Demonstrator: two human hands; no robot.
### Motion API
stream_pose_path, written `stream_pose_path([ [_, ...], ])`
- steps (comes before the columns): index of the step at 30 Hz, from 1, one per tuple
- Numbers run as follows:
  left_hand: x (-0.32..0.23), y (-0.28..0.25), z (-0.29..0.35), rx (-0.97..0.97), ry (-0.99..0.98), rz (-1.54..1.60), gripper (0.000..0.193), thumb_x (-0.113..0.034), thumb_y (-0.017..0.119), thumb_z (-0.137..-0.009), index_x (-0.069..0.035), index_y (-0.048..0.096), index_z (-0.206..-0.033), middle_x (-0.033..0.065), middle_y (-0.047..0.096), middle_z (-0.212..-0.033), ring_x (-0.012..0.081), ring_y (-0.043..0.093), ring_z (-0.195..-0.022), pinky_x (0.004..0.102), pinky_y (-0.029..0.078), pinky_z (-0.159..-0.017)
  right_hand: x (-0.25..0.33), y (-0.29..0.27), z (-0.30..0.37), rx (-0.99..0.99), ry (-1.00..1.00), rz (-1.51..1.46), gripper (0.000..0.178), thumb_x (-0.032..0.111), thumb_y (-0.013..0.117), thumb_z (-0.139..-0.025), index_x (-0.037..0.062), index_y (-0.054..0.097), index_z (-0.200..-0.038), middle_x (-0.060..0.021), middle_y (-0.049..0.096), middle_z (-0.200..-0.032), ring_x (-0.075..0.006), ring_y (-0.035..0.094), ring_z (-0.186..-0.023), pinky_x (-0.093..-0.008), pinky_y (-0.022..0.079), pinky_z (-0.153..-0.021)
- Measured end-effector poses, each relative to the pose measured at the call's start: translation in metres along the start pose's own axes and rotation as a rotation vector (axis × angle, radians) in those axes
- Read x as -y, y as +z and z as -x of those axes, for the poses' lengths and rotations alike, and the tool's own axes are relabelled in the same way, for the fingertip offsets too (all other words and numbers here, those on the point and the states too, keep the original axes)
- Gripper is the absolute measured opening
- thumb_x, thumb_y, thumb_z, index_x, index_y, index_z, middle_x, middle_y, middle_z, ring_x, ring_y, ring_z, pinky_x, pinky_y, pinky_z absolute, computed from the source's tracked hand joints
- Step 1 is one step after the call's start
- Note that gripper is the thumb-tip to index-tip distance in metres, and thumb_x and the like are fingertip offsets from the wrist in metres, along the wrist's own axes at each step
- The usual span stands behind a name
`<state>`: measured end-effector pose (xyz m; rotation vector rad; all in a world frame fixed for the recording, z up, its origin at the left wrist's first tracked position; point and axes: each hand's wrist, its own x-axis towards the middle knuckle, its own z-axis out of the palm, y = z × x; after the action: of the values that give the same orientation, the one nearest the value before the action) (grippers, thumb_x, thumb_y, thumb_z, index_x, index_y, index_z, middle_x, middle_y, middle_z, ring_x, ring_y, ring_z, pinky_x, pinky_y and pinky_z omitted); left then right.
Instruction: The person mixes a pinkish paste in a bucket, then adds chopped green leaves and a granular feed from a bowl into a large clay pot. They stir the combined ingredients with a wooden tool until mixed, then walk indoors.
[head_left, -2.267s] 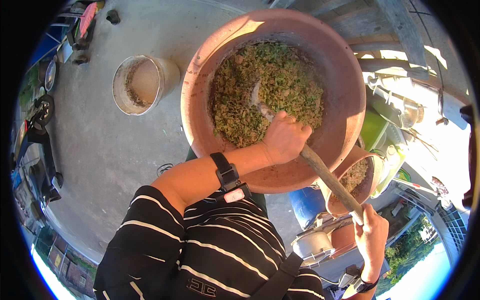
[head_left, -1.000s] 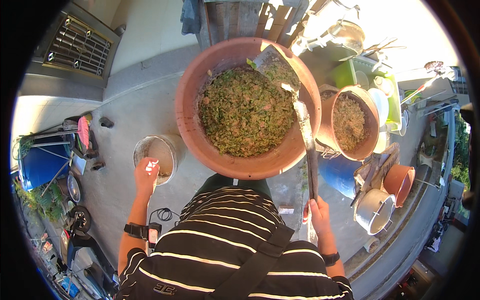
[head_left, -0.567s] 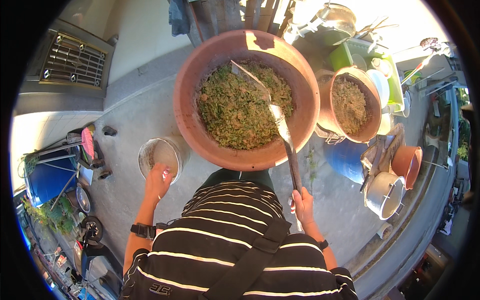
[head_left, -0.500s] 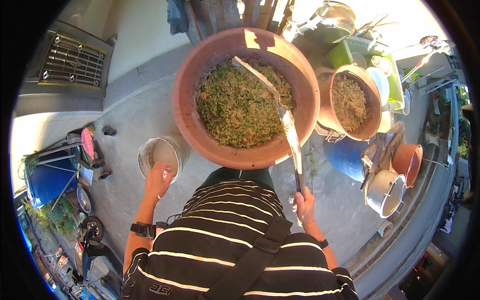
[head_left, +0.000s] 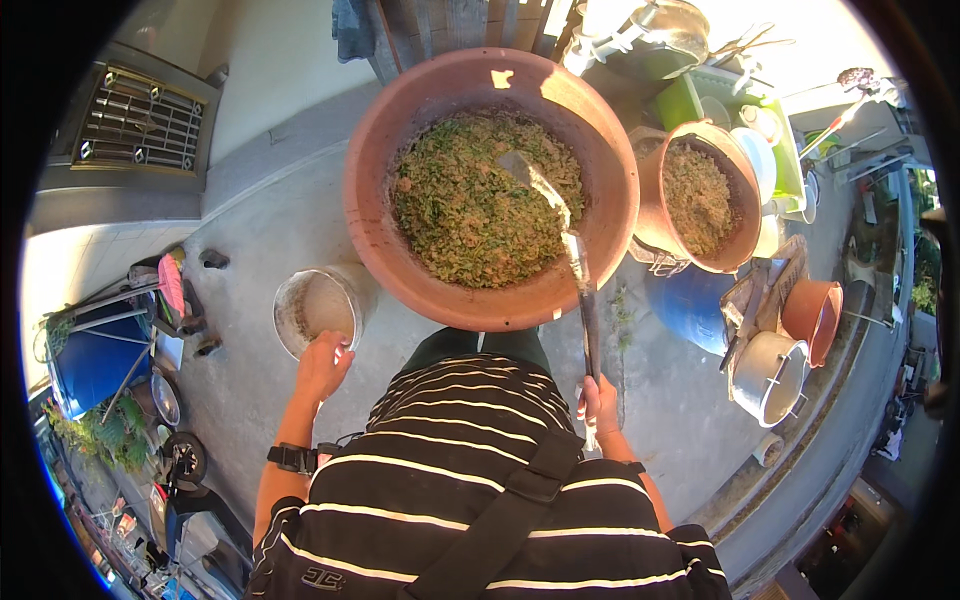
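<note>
A big reddish-brown tub point(head_left: 372, 235) holds a crumbly brown mixture flecked with chopped green point(head_left: 470, 220). In my right hand point(head_left: 600, 405) is the handle of a long shovel point(head_left: 582, 275). Its shaft crosses the tub's near right rim, and its blade rests against the mixture, smeared with some of it. Beside the near rim of a pale bucket point(head_left: 287, 320), my left hand point(head_left: 325, 365) is closed, fingers curled. Something small and pale shows at its fingertips, too small to name. Pale brown stuff lies inside that bucket.
Right of the tub stands a brown bucket point(head_left: 652, 200) of crumbly feed-like matter. Beyond are a green crate point(head_left: 790, 165), a blue drum point(head_left: 690, 310), a metal pot point(head_left: 752, 375) and an orange-brown bucket point(head_left: 822, 325). Shoes point(head_left: 212, 258) and a blue container point(head_left: 100, 365) are at left.
The shovel blade has dropped nearer and rightward, turning from edge-on to flatter against the mixture. My left hand has drawn slightly back from the pale bucket's opening.
</note>
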<state>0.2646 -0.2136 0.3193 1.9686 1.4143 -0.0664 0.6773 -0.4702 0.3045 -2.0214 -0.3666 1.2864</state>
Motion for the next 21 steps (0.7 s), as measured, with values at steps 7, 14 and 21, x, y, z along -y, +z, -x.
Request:
stream_pose_path([
  [7, 0.004, 0.007, -0.011, 0.105, 0.086, 0.024, 0.028, -0.011, 0.070, -0.076, 0.001, 0.063, -0.101, 0.0189, 0.064, -0.092, 0.0334, 0.064, -0.084, 0.0395, 0.050, -0.075, -0.018, -0.002, 0.008, 0.005, -0.065, 0.176, 0.052, 0.048, 0.060, -0.091, 0.0026, 0.046, -0.071, -0.0102, 0.051, -0.049, -0.0187, 0.056, -0.041, -0.0345, 0.043, -0.043],
  [14, 0.033, 0.019, -0.043, 0.114, 0.150, 0.061, 0.026, -0.009, 0.068, -0.076, 0.001, 0.062, -0.100, 0.0147, 0.064, -0.087, 0.0248, 0.063, -0.075, 0.0362, 0.050, -0.068, -0.020, 0.002, 0.015, -0.133, 0.002, 0.607, 0.064, 0.066, 0.052, -0.086, 0.0028, 0.059, -0.084, -0.0220, 0.063, -0.074, -0.0423, 0.062, -0.073, -0.0486, 0.046, -0.065],
  [21, 0.160, 0.092, -0.010, 0.293, -0.294, 0.554, 0.027, -0.016, 0.066, -0.085, 0.000, 0.062, -0.107, 0.0095, 0.065, -0.097, 0.0217, 0.063, -0.085, 0.0345, 0.051, -0.077, -0.017, -0.043, 0.034, -0.159, -0.021, 0.073, 0.053, 0.056, 0.059, -0.088, 0.0040, 0.055, -0.079, -0.0098, 0.055, -0.056, -0.0203, 0.058, -0.051, -0.0348, 0.046, -0.051],
])
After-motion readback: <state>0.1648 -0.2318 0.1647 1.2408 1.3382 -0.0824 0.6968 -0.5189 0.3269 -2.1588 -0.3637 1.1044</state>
